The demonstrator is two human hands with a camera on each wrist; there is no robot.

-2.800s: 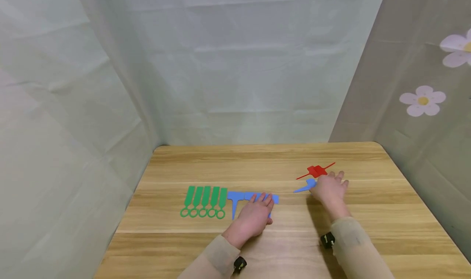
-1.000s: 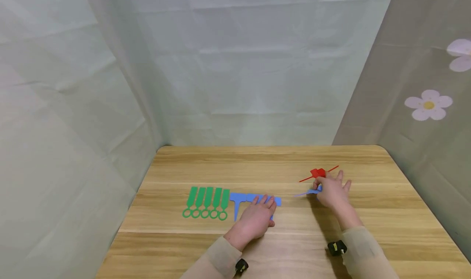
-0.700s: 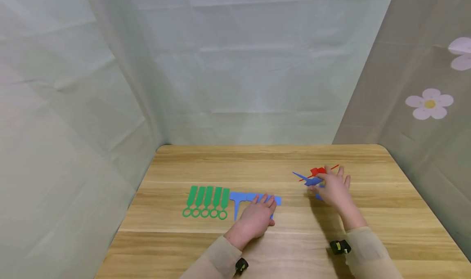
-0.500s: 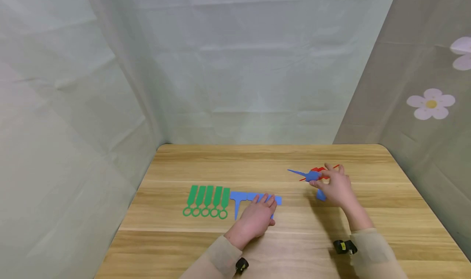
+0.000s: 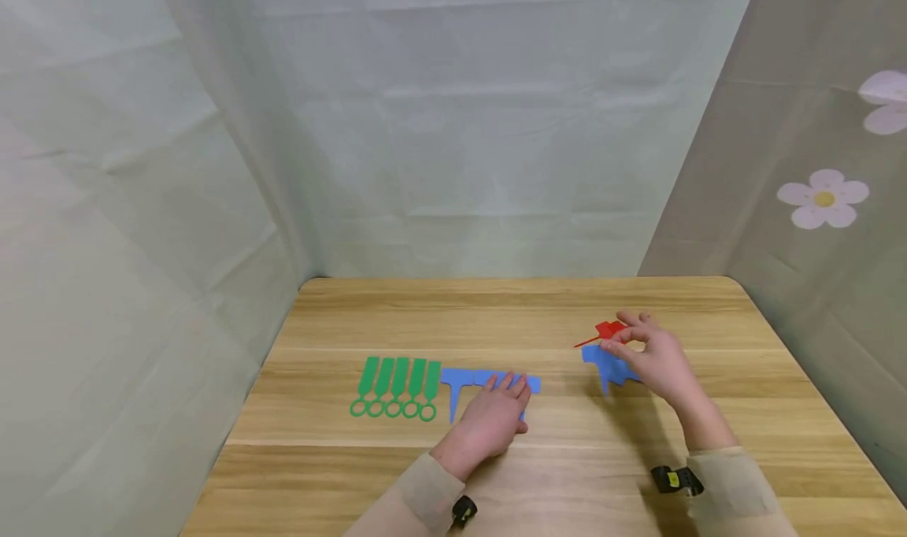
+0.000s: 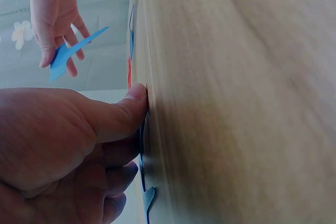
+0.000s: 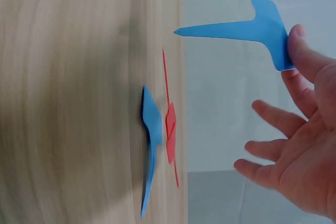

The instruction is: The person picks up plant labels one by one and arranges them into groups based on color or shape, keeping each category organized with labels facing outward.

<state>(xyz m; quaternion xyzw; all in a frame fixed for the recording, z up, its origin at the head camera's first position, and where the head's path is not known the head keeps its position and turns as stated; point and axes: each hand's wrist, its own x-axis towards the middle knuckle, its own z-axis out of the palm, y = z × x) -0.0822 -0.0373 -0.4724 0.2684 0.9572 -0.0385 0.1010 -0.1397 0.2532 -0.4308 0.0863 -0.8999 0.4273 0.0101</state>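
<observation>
My right hand (image 5: 666,368) pinches a blue T-shaped plant label (image 7: 270,32) by one end of its crossbar, between thumb and index finger. The other fingers spread away from it. The held label is up off the table, its pointed stem hanging down in the head view. Beneath it lies another blue plant label (image 7: 151,121). My left hand (image 5: 492,419) rests with its fingers laid out over a row of blue plant labels (image 5: 459,378), covering part of the row. In the left wrist view, its thumb (image 6: 135,98) touches the wooden surface.
Two red tags with thin stems (image 5: 608,330) lie overlapping behind the right hand. Several green tags with ring ends (image 5: 399,379) stand side by side left of the blue row. The wooden table (image 5: 425,309) is bordered by pale hanging cloth (image 5: 482,143).
My right hand has picked up a blue plant label from beside the red tags, lifted it and turned it from pointing left to stem-down. My left hand has stayed on the blue row.
</observation>
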